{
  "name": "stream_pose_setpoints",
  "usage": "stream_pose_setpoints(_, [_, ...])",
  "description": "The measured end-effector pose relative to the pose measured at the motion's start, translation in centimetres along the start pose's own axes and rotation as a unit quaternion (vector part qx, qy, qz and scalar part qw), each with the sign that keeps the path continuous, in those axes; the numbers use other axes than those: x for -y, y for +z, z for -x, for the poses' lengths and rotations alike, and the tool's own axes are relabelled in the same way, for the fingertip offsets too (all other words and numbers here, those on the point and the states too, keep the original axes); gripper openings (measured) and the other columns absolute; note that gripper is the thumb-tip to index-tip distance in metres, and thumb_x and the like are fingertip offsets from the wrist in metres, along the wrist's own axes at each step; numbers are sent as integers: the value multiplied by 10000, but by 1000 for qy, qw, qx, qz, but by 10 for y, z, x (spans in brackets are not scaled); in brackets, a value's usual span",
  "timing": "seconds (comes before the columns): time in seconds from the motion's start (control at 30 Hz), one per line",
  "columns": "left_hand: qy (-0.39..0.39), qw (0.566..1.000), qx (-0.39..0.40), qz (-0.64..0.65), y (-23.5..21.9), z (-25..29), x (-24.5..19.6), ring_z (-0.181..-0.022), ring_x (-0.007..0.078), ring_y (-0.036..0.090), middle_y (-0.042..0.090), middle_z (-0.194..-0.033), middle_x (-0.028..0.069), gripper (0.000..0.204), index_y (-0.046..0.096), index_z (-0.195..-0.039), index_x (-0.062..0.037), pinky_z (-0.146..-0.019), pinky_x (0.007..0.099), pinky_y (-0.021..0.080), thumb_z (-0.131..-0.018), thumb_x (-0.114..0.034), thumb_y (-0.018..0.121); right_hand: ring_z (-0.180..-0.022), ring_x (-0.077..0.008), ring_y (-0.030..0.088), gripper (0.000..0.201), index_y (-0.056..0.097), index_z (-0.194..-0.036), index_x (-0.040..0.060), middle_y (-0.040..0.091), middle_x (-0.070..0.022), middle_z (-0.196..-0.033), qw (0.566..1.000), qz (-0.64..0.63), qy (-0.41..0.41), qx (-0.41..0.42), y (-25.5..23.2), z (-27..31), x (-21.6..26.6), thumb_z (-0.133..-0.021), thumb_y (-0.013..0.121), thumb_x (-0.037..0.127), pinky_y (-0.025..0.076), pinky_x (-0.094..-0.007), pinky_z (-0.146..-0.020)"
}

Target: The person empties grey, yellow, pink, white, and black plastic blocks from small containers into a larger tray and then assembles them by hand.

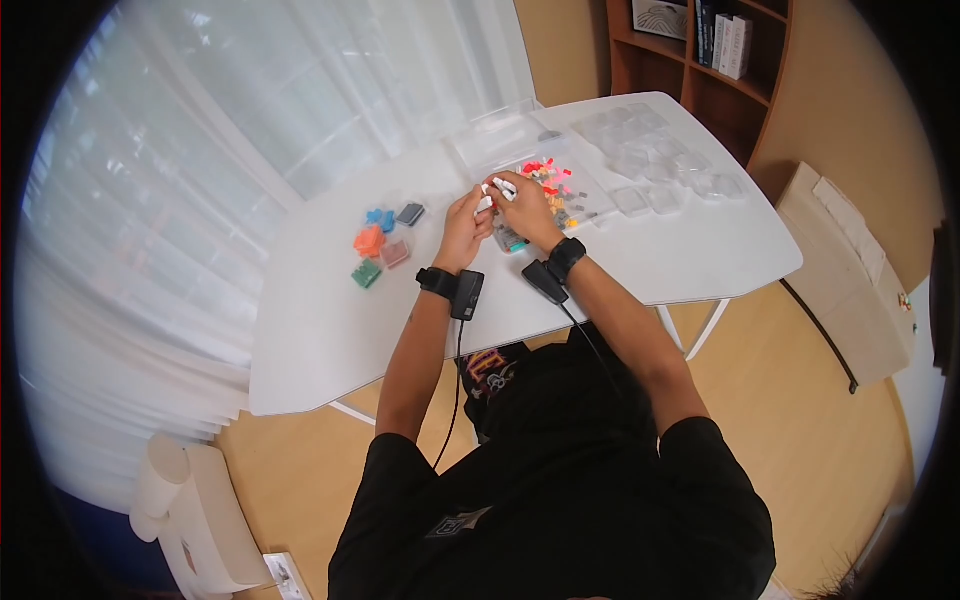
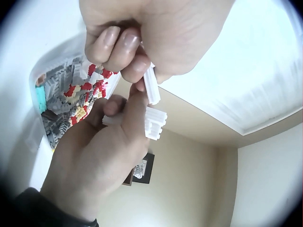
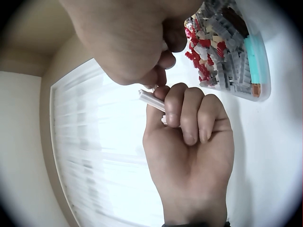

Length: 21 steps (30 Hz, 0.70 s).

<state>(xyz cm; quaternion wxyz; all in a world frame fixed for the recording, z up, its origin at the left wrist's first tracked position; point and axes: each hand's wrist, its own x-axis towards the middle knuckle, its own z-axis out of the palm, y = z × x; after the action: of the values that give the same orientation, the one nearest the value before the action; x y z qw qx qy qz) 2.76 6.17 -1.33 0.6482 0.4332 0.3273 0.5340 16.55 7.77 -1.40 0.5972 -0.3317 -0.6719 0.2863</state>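
Note:
My left hand (image 1: pixel 463 232) and right hand (image 1: pixel 529 213) meet over the front of a transparent bin (image 1: pixel 603 207) full of small building bricks. A long white brick (image 3: pixel 152 100) is pinched in the left hand, its other fingers curled toward the palm. White bricks (image 2: pixel 156 123) with studs stick out from the right hand's grip, right beside the left hand's brick in the left wrist view. The fingers partly hide the bricks in both hands. Red, grey, tan and yellow loose bricks (image 2: pixel 75 94) fill the bin, with a turquoise piece (image 3: pixel 255 59) at one end.
Left of the hands stand small groups of bricks: blue (image 1: pixel 381 220), orange (image 1: pixel 369 240), green (image 1: pixel 366 274), a dark grey box (image 1: pixel 410 214) and a reddish box (image 1: pixel 396 254). Several small transparent boxes (image 1: pixel 650 160) crowd the white table's (image 1: pixel 700 245) back right. Cables hang from both wrists.

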Motion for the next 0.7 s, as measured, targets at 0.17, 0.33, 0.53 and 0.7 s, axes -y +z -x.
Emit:
stream_pose_setpoints(0.17, [7, 1000, 14, -19, -2, 0, -2, -436, 37, 281, 363, -588, -45, 272, 543, -952, -65, -424, 197, 234, -990, -318, 448, -740, -269, 647, 157, 628, -960, -10, 654, -158, -849, 1000, 3, -25, 1, -1, -1, -2, -832, 607, 79, 490, -343, -670])
stream_pose_setpoints(0.33, [-7, 999, 32, -3, -4, 0, -2, -435, 40, 298, 372, -598, -43, 268, 533, -952, -68, -438, 201, 258, -995, -314, 434, -772, -289, 646, 165, 615, -964, -5, 654, -167, -849, 1000, 7, -4, 26, -4, -2, 1, -837, 596, 99, 490, -356, -678])
stream_pose_setpoints(0.53, [-3, 999, 31, -12, -1, 2, -3, -442, 53, 319, 385, -596, -29, 278, 535, -1003, -37, -446, 205, 266, -992, -300, 445, -765, -331, 634, 177, 608, -955, -2, 650, -184, -833, 999, 29, -20, 25, -4, -2, -2, -837, 593, 130, 481, -376, -685])
stream_pose_setpoints(0.7, [-20, 999, 26, -27, -3, 1, -4, -429, 46, 309, 377, -593, -31, 280, 530, -958, -38, -428, 200, 251, -988, -307, 458, -761, -325, 634, 167, 605, -944, -3, 648, -188, -818, 999, 24, -9, 46, -6, -3, -4, -840, 587, 125, 480, -373, -681])
